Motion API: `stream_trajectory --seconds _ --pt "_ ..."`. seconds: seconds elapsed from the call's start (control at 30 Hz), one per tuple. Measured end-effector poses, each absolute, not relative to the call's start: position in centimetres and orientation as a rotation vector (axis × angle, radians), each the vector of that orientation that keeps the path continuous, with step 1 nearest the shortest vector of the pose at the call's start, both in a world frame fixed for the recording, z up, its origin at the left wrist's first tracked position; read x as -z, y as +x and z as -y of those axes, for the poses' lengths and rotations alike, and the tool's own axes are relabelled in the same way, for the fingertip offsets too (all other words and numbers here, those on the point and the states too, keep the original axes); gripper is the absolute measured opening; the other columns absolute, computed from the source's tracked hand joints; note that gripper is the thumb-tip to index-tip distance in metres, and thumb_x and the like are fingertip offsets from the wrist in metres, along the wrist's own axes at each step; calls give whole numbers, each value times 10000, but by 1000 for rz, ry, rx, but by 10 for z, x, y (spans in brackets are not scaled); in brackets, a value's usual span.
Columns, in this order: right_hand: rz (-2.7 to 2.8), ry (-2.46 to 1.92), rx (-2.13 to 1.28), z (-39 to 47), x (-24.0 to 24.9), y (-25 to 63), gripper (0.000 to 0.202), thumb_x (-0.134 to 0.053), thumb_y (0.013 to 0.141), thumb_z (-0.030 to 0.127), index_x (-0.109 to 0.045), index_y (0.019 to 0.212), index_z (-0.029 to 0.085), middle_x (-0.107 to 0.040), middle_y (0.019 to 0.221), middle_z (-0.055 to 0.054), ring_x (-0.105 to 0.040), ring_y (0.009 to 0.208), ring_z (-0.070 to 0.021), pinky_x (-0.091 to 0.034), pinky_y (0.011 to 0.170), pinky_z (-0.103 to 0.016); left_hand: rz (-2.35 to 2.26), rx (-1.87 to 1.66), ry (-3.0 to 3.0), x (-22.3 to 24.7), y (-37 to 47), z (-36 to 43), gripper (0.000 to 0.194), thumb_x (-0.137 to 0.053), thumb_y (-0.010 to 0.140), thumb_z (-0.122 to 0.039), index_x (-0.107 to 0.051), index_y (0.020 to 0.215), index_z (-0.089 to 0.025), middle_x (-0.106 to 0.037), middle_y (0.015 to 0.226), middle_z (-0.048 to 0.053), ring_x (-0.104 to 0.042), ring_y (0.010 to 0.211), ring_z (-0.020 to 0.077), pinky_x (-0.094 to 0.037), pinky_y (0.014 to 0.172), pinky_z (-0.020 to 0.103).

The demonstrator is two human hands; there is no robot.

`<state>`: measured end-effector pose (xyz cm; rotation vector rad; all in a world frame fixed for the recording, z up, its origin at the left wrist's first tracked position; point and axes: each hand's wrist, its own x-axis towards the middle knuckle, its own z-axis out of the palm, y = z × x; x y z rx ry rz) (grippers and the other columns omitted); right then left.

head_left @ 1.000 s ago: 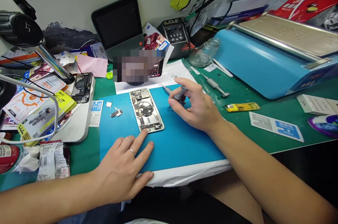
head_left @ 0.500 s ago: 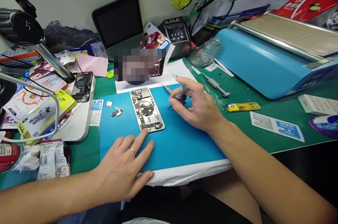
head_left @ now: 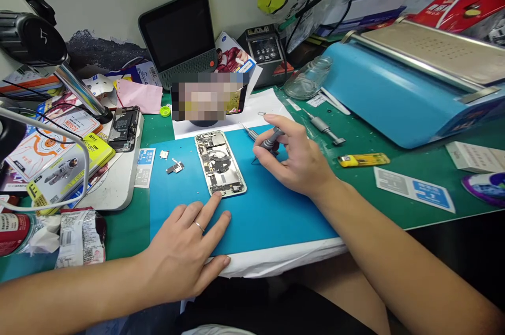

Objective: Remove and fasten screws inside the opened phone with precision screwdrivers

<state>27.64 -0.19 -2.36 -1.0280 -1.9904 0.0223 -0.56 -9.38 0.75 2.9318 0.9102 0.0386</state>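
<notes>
An opened phone housing (head_left: pixel 231 166) with bare inner parts lies on the blue mat (head_left: pixel 260 224). My left hand (head_left: pixel 185 245) rests flat with fingers spread, one fingertip touching the housing's lower edge. To the right of the phone, my right hand (head_left: pixel 292 159) pinches a grey precision screwdriver (head_left: pixel 271 141), its thin tip pointing down at the mat, apart from the phone. Just behind these fingers lies a second screwdriver (head_left: pixel 248 131), partly hidden. Small phone parts (head_left: pixel 175 166) and a metal piece (head_left: pixel 163 154) sit left of the housing.
A propped phone (head_left: pixel 236 101) stands on white paper at the back. Right of the mat are another screwdriver (head_left: pixel 322 127), a yellow cutter (head_left: pixel 363 160), a glass jar (head_left: pixel 307 78) and a large blue machine (head_left: pixel 379 98). Boxes (head_left: pixel 73 166) and a lamp post (head_left: pixel 81 90) crowd the left.
Both hands, the screwdriver and the phone housing stay practically where they were. The picture on the propped phone's screen has changed.
</notes>
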Motion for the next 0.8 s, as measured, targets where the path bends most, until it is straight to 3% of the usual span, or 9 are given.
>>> stream_trajectory --seconds 0.8 --pt "1989 -1053 -25 3 25 277 619 -607 940 208 -336 1492 281 -700 967 -34 -678 738 -164 -628 728 -312 -912 -37 2918 -8 -5 94 563 -420 1043 -462 -463 1500 -136 -331 1636 216 -547 1161 361 -440 900 479"
